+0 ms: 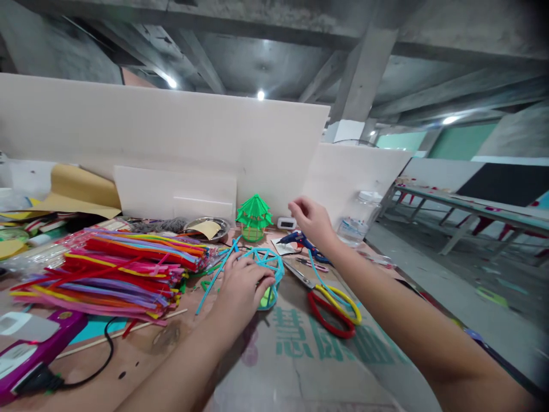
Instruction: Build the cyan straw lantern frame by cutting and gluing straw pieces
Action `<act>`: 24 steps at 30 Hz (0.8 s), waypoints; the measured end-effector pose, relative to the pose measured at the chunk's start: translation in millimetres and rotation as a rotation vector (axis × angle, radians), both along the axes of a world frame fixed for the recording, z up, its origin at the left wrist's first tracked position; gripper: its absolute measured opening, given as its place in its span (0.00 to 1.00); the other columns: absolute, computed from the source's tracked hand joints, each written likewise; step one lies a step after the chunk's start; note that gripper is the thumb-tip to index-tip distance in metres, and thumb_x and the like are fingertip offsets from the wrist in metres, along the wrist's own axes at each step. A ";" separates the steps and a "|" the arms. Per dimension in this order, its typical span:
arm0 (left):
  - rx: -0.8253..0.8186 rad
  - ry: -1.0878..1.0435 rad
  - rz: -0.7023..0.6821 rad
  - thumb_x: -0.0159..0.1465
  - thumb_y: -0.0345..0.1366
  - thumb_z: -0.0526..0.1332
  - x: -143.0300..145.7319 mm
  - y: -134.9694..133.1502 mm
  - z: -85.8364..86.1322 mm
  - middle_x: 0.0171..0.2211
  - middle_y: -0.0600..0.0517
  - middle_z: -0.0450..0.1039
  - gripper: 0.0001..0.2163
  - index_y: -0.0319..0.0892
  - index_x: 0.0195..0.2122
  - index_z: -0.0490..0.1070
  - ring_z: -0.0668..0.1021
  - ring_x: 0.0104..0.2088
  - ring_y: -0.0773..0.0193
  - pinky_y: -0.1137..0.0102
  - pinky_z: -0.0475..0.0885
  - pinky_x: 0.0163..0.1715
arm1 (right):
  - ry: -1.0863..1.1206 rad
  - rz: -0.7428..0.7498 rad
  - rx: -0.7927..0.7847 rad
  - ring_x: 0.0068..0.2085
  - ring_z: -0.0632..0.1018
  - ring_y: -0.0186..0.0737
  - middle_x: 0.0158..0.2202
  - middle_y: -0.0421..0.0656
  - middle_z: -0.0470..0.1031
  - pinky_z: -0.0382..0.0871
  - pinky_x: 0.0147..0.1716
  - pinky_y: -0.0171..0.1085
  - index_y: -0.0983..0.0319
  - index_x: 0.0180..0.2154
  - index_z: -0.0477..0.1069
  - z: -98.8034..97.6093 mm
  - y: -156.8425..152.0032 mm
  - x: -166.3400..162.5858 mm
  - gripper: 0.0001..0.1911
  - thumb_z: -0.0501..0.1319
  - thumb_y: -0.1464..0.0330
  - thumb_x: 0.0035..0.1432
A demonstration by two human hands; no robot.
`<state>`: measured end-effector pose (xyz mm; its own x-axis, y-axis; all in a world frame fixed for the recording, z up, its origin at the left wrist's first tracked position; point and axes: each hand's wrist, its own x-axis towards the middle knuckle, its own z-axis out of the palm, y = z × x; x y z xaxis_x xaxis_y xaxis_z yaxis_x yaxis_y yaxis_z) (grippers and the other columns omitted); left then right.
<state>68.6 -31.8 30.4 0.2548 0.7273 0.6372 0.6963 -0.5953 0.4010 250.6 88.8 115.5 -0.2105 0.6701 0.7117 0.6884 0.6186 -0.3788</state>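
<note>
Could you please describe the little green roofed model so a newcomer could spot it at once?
Find the white board behind the table. At its foot, between a metal dish and a small white display, stands the green model. It alone is bright green with a pointed, tiered roof, unlike the blue frame under the left hand.

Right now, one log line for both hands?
left hand: holds blue pipe-cleaner frame | right hand: open, above blue glue gun | scissors: untouched

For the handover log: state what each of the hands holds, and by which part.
The left hand grips the light-blue pipe-cleaner frame over its near upper side. The right hand holds nothing; it hovers above the blue glue gun.
</note>
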 end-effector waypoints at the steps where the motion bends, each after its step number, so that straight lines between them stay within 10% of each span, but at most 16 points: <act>1: 0.008 0.002 0.003 0.64 0.36 0.59 0.4 -0.3 -0.9 0.34 0.56 0.79 0.05 0.46 0.34 0.75 0.74 0.40 0.61 0.54 0.52 0.59 | 0.008 0.020 -0.014 0.25 0.68 0.34 0.22 0.38 0.68 0.58 0.27 0.32 0.62 0.29 0.68 -11.8 -19.6 9.1 0.17 0.51 0.59 0.63; 11: 0.053 0.035 0.043 0.64 0.39 0.59 -0.1 -0.5 -5.4 0.35 0.55 0.78 0.07 0.47 0.34 0.76 0.74 0.41 0.60 0.55 0.53 0.57 | 0.092 0.141 -0.397 0.27 0.69 0.35 0.23 0.38 0.66 0.59 0.28 0.33 0.62 0.27 0.63 -129.2 -100.4 35.2 0.14 0.49 0.64 0.64; 24: 0.049 0.088 0.035 0.65 0.39 0.59 -1.9 1.3 -5.0 0.36 0.56 0.79 0.06 0.48 0.36 0.75 0.74 0.41 0.62 0.57 0.54 0.56 | -0.161 0.250 -0.397 0.31 0.73 0.36 0.30 0.41 0.74 0.62 0.31 0.33 0.60 0.34 0.69 -133.8 -112.9 28.9 0.11 0.50 0.65 0.64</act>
